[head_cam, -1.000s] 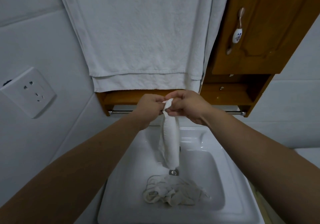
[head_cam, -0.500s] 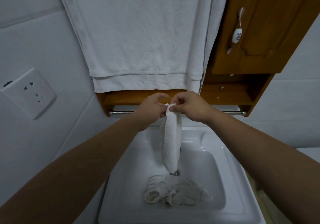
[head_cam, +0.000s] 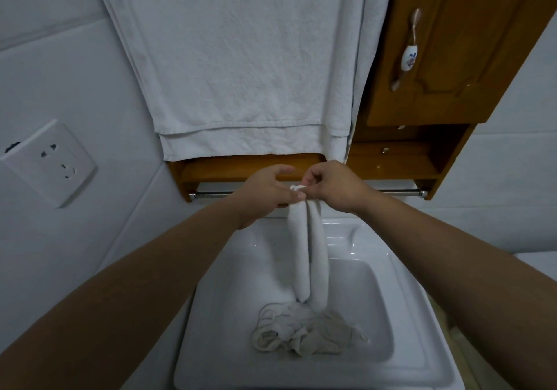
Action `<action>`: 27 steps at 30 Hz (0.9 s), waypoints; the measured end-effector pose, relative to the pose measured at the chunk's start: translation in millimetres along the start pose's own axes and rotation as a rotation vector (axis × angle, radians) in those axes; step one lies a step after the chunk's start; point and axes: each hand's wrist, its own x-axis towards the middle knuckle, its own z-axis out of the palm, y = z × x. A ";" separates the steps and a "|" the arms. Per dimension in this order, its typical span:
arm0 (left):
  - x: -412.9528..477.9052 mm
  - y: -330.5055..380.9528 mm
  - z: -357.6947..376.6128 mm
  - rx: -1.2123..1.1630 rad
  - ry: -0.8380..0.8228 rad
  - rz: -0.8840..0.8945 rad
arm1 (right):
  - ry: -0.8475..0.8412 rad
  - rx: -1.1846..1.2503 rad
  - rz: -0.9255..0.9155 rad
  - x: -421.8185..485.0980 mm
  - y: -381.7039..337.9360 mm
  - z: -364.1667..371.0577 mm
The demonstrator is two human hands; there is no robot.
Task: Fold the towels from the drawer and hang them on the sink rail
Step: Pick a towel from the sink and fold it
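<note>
A small white towel (head_cam: 307, 254) hangs doubled in two narrow strips over the sink (head_cam: 404, 296). My left hand (head_cam: 265, 193) and my right hand (head_cam: 331, 187) pinch its top corners together, close in front of the chrome rail (head_cam: 398, 191) under the wooden shelf. A crumpled off-white cloth (head_cam: 301, 332) lies in the basin, below the hanging towel's lower end.
A large white towel (head_cam: 241, 67) hangs on the wall above the shelf. A wooden cabinet door (head_cam: 452, 43) with a ceramic handle is at the upper right. A wall socket (head_cam: 48, 160) sits on the left tiles.
The towel hung as one bunched strip before; it now hangs as two side-by-side strips. Both hands have stayed at the rail, fingers shifting on the top corners.
</note>
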 end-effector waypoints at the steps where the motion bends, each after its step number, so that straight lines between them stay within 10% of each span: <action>1: 1.5 0.2 1.0 0.016 0.074 0.017 | 0.012 0.030 0.001 -0.5 -0.6 1.1; 17: -5.3 8.4 -13.3 0.819 0.305 0.532 | -0.197 0.434 0.121 -22.6 20.7 7.1; 27: -16.3 29.7 -70.0 0.866 0.524 0.466 | -0.362 -0.349 0.100 -51.6 65.3 15.0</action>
